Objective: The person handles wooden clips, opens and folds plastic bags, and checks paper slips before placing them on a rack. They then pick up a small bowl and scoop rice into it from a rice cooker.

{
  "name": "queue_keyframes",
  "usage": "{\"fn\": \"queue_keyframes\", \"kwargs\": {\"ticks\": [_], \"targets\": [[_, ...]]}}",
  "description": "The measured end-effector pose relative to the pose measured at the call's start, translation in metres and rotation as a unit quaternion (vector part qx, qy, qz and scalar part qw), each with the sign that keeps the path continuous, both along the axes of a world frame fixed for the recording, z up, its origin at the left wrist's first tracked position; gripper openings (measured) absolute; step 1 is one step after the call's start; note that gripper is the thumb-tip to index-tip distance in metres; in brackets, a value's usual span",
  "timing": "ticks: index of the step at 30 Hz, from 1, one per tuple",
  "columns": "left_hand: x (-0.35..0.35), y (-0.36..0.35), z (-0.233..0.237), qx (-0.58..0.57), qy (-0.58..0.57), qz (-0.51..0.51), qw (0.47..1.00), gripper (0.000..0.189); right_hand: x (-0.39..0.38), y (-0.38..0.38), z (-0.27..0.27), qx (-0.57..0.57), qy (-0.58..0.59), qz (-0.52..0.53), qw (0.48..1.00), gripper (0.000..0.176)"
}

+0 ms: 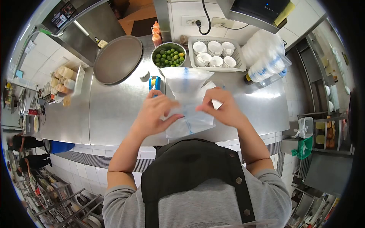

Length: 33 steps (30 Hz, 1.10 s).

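Observation:
A clear plastic bag (186,81) with blue print lies flat on the steel counter, below and between my hands. Over its left side is my left hand (157,113), its fingers half curled and blurred, the thumb apart from them; I see nothing held. My right hand (222,107) is over the bag's right side, thumb and forefinger tips pinched together. Whatever they grip is too small to make out. A white piece (216,103) shows beside the right palm. Just beyond my left fingers stands a blue tool (155,81) with a yellowish part.
Behind the bag are a steel bowl (159,65) of limes and a crate (242,57) of stacked white cups. A large round brown tray (118,60), orange bottles (156,39) and bagged white containers (264,62) stand around. Two people (32,162) are at far left.

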<state>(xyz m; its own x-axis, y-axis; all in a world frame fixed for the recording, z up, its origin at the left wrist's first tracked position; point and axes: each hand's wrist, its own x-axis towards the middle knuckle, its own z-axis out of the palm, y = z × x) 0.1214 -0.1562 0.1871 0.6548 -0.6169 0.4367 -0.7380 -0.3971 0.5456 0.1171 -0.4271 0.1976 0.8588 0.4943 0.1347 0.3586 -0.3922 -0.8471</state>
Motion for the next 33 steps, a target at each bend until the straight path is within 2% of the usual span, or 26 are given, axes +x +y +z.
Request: {"fn": "queue_keyframes", "kwargs": {"ticks": [1,2,5,8,11,12,14,16,20,23,24,26,27,28,29,30,31,32,33], "targets": [[0.003,0.002,0.003,-0.010,0.057,0.028,0.998,0.020,0.003,-0.001,-0.007,0.072,0.018,-0.039,0.996,0.016],[0.010,0.001,-0.003,-0.045,0.040,0.035,0.998,0.018,0.009,-0.001,-0.016,0.093,0.027,-0.065,0.993,0.012],[0.026,0.010,-0.016,-0.135,0.243,0.051,0.959,0.011,0.021,-0.002,-0.031,0.142,0.087,-0.066,0.984,0.009],[0.040,0.011,-0.015,-0.169,0.155,0.071,0.971,0.007,0.026,0.011,-0.040,0.243,0.021,-0.116,0.963,0.007],[0.047,-0.010,0.001,-0.207,0.139,0.171,0.953,0.004,0.030,0.025,-0.026,0.219,-0.042,-0.234,0.946,0.006],[0.054,-0.018,-0.004,-0.201,0.094,0.199,0.954,0.005,0.034,0.029,-0.028,0.196,-0.050,-0.262,0.944,0.006],[0.075,-0.026,-0.025,-0.198,0.087,0.229,0.949,0.007,0.044,0.033,-0.036,0.152,-0.064,-0.315,0.935,0.006],[0.090,-0.031,-0.044,-0.201,0.085,0.254,0.942,0.010,0.054,0.033,-0.042,0.160,-0.015,-0.316,0.935,0.005],[0.095,-0.028,-0.039,-0.175,0.258,0.230,0.922,0.018,0.075,0.016,-0.056,0.162,0.055,-0.271,0.947,0.003],[0.096,-0.023,-0.030,-0.197,0.434,0.188,0.859,0.019,0.080,0.010,-0.051,0.265,0.226,-0.225,0.910,0.011],[0.102,-0.020,-0.038,-0.223,0.467,0.154,0.842,0.018,0.084,0.010,-0.058,0.311,0.266,-0.230,0.883,0.011],[0.112,-0.016,-0.064,-0.286,0.562,0.117,0.767,0.019,0.094,0.011,-0.081,0.400,0.342,-0.238,0.816,0.011],[0.114,-0.016,-0.071,-0.316,0.605,0.097,0.724,0.020,0.095,0.011,-0.086,0.364,0.327,-0.240,0.838,0.010],[0.105,-0.014,-0.073,-0.303,0.589,0.081,0.744,0.029,0.096,0.012,-0.090,0.328,0.312,-0.241,0.858,0.009],[0.101,-0.017,-0.084,-0.289,0.559,0.114,0.769,0.031,0.096,0.014,-0.095,0.292,0.296,-0.243,0.876,0.009],[0.101,-0.024,-0.101,-0.272,0.526,0.144,0.793,0.033,0.093,0.018,-0.105,0.293,0.297,-0.272,0.867,0.009],[0.098,-0.034,-0.098,-0.254,0.492,0.173,0.815,0.035,0.089,0.025,-0.119,0.294,0.296,-0.301,0.857,0.009],[0.094,-0.042,-0.095,-0.280,0.501,0.217,0.789,0.035,0.086,0.028,-0.132,0.294,0.296,-0.331,0.847,0.009],[0.092,-0.043,-0.101,-0.275,0.466,0.222,0.811,0.032,0.085,0.024,-0.141,0.276,0.276,-0.312,0.866,0.009]]}}
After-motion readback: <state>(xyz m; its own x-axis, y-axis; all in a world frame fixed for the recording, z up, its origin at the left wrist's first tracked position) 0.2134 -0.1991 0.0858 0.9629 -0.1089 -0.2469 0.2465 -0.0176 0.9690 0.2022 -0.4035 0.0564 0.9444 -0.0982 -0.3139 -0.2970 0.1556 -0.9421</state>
